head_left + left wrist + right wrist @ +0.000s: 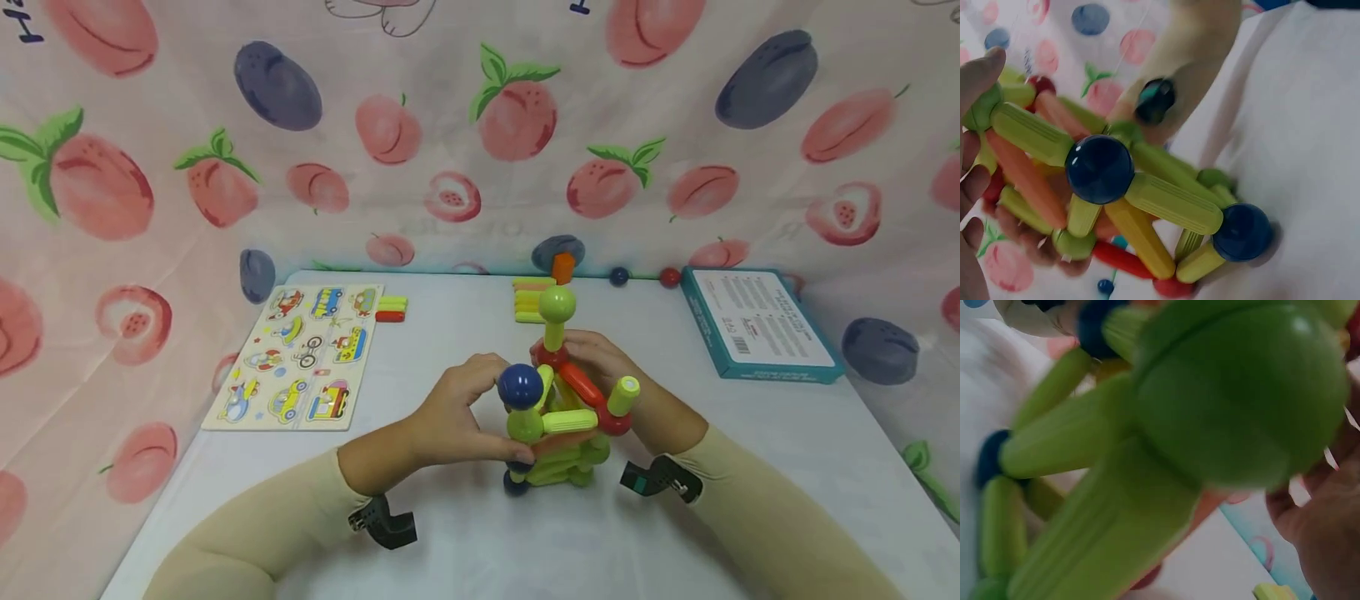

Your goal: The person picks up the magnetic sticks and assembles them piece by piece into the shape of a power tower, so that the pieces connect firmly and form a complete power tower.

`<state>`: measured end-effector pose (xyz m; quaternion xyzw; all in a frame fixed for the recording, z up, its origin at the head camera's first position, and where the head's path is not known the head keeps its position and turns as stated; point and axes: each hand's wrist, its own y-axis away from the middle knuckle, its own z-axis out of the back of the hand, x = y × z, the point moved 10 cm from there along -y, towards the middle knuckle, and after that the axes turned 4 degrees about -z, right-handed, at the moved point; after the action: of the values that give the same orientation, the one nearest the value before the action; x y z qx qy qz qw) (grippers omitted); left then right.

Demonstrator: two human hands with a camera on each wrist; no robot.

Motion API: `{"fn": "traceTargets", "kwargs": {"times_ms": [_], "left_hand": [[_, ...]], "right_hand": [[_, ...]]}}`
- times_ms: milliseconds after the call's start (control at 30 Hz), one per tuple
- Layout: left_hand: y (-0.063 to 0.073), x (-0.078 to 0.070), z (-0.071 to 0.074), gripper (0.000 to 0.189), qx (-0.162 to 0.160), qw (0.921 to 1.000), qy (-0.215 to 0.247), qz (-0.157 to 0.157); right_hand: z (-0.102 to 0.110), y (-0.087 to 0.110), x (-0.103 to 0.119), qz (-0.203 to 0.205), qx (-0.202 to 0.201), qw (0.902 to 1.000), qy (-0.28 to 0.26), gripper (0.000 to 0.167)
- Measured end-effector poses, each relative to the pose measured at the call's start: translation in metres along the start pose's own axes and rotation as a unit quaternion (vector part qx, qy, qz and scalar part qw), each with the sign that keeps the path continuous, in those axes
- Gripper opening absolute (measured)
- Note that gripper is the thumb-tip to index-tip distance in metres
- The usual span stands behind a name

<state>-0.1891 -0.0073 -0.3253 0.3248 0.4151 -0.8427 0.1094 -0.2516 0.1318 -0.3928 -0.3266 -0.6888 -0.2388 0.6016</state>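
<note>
A model of magnetic rods and balls [570, 421] stands in the middle, mostly yellow-green with red, orange and blue parts. My left hand [457, 417] grips its left side, near a blue ball [520, 386] and a green ball. From behind, my right hand [600, 358] holds the right side, by a red rod [581, 383]; its fingers are partly hidden. On top, a rod rises to a green ball [557, 304]. In the left wrist view, blue balls [1099, 169] join several rods. A large green ball [1241, 394] fills much of the right wrist view.
At the left lies a wooden picture puzzle board [292, 358], with short rods [391, 310] beside it. More rods [529, 304] and an orange piece [562, 267] lie behind the model. Blue [618, 277] and red [670, 277] balls sit near a teal box [761, 325].
</note>
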Motion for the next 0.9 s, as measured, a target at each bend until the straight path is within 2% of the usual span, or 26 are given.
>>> {"fn": "traceTargets", "kwargs": {"times_ms": [133,200,267,300,333,367,400,433,467,500,533,567,600,633,667,700,833,900], "left_hand": [[-0.002,-0.012,-0.006,0.063,-0.008,0.9988,-0.034,-0.035],[-0.002,-0.013,-0.007,0.064,-0.010,0.9988,-0.034,-0.035],[-0.002,-0.013,-0.006,0.064,-0.010,0.9990,-0.028,-0.034],[-0.001,-0.013,-0.006,0.063,-0.010,0.9991,-0.023,-0.034],[-0.001,-0.013,-0.005,0.062,-0.009,0.9991,-0.019,-0.036],[-0.001,-0.013,-0.005,0.061,-0.008,0.9991,-0.014,-0.039],[-0.001,-0.012,-0.004,0.059,-0.007,0.9991,-0.009,-0.042],[-0.001,-0.012,-0.003,0.057,-0.007,0.9989,-0.005,-0.046],[0.000,-0.012,-0.003,0.054,-0.007,0.9987,-0.002,-0.050],[0.000,-0.012,-0.002,0.051,-0.006,0.9985,0.001,-0.054],[0.001,-0.012,-0.002,0.048,-0.005,0.9983,0.003,-0.057],[0.001,-0.012,-0.001,0.046,-0.004,0.9981,0.005,-0.061],[0.001,-0.012,-0.001,0.044,-0.004,0.9980,0.007,-0.063],[0.001,-0.012,-0.001,0.043,-0.003,0.9978,0.008,-0.065],[0.001,-0.012,-0.001,0.042,-0.002,0.9977,0.010,-0.067],[0.001,-0.012,-0.001,0.041,-0.001,0.9975,0.012,-0.069],[0.000,-0.012,0.000,0.039,-0.001,0.9973,0.015,-0.072],[0.000,-0.012,0.000,0.037,-0.002,0.9974,0.014,-0.071]], "right_hand": [[-0.007,-0.007,-0.001,-0.003,0.098,0.9952,0.001,0.033],[0.002,-0.008,-0.005,-0.022,0.115,0.9929,0.021,0.036],[0.029,-0.011,-0.010,-0.055,0.089,0.9915,0.078,0.037],[0.049,-0.012,-0.012,-0.073,0.058,0.9871,0.130,0.037],[0.073,-0.013,-0.013,-0.089,0.017,0.9761,0.197,0.037],[0.100,-0.012,-0.012,-0.111,-0.033,0.9554,0.272,0.037],[0.129,-0.009,-0.011,-0.135,-0.089,0.9222,0.351,0.037],[0.159,-0.005,-0.010,-0.158,-0.140,0.8806,0.425,0.039],[0.187,0.001,-0.008,-0.181,-0.186,0.8317,0.491,0.040],[0.211,0.007,-0.005,-0.201,-0.226,0.7823,0.545,0.042],[0.232,0.014,-0.004,-0.219,-0.258,0.7406,0.580,0.042],[0.250,0.020,-0.003,-0.233,-0.281,0.7082,0.604,0.041],[0.265,0.026,-0.004,-0.245,-0.297,0.6840,0.619,0.041],[0.276,0.029,-0.005,-0.253,-0.304,0.6663,0.632,0.040],[0.284,0.032,-0.006,-0.260,-0.305,0.6545,0.641,0.039],[0.290,0.035,-0.007,-0.265,-0.305,0.6475,0.646,0.038],[0.302,0.038,-0.010,-0.274,-0.297,0.6288,0.664,0.041],[0.303,0.039,-0.006,-0.267,-0.307,0.6265,0.665,0.037]]}}
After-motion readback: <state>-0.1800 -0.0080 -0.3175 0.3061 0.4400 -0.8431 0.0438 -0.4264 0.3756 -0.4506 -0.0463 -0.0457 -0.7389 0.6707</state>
